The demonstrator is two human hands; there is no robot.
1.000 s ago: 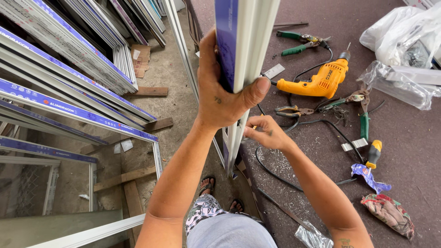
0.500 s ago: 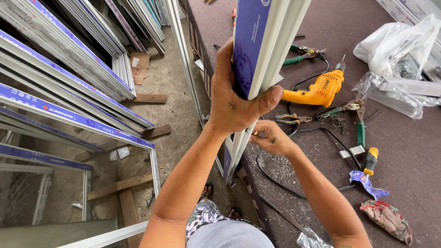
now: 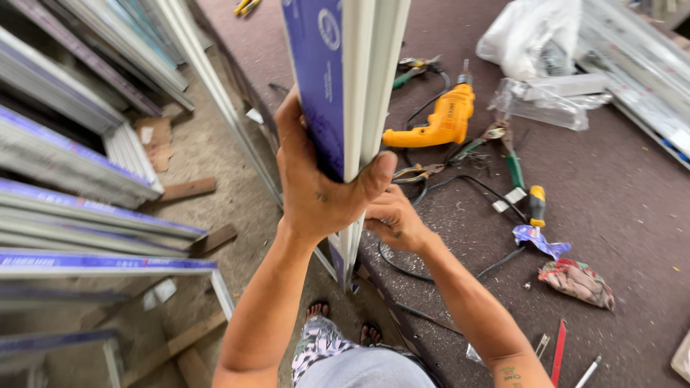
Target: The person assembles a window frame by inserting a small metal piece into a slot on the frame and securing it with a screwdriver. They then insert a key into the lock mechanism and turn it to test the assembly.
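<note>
The dark brown worktable (image 3: 618,215) fills the right half of the frame, its surface dusty and strewn with tools. At the left of the frame, stacks of long white window profiles (image 3: 79,179) with blue protective film lie on the concrete floor, with scraps of wood between them.

In the upper centre stands the white profile bar (image 3: 359,86), upright and running out of the top edge, one face covered in blue film; its lower end reaches down to the table's near edge in the middle of the frame. The left hand (image 3: 316,183) grips this bar around its middle, fingers wrapped tightly over the blue face and the thumb pressed on the white side. Just below and to the right, the right hand (image 3: 395,219) touches the bar's edge with its fingers curled close together; whether they pinch anything small I cannot tell.

On the table in the upper right lies a clear plastic bag (image 3: 539,43). Near the bar, right of centre, rests a yellow power drill (image 3: 435,122) with its black cable looping toward the hands. Right of it lie green-handled pliers (image 3: 512,154) and a yellow-handled screwdriver (image 3: 537,205). A crumpled rag (image 3: 577,282) sits at the lower right.
</note>
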